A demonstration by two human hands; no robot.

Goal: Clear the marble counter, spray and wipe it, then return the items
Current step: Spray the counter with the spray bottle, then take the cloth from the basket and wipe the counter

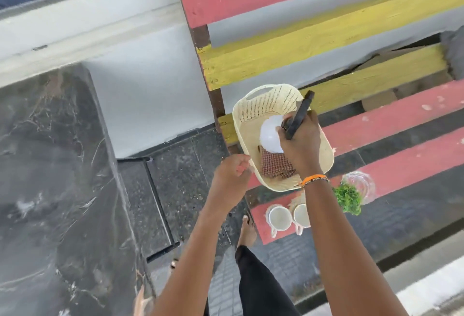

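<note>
the white spray bottle (270, 137) sits inside the cream basket (256, 104) on the red and yellow slatted bench (401, 119), over a checked cloth (275, 165). the right hand (300, 139) grips its black trigger head. the left hand (232, 171) curls closed on the basket's near rim. two white cups (278, 217) stand just beside; the dark marble counter (50, 165) lies well to the left.

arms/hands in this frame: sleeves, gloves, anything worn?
Both forearms are bare: no sleeves in view and no gloves. The right hand has an orange beaded bracelet with dark and pale segments around its wrist. The left hand and its wrist carry nothing: no watch, band or ring visible. No markings can be made out on either arm.
</note>
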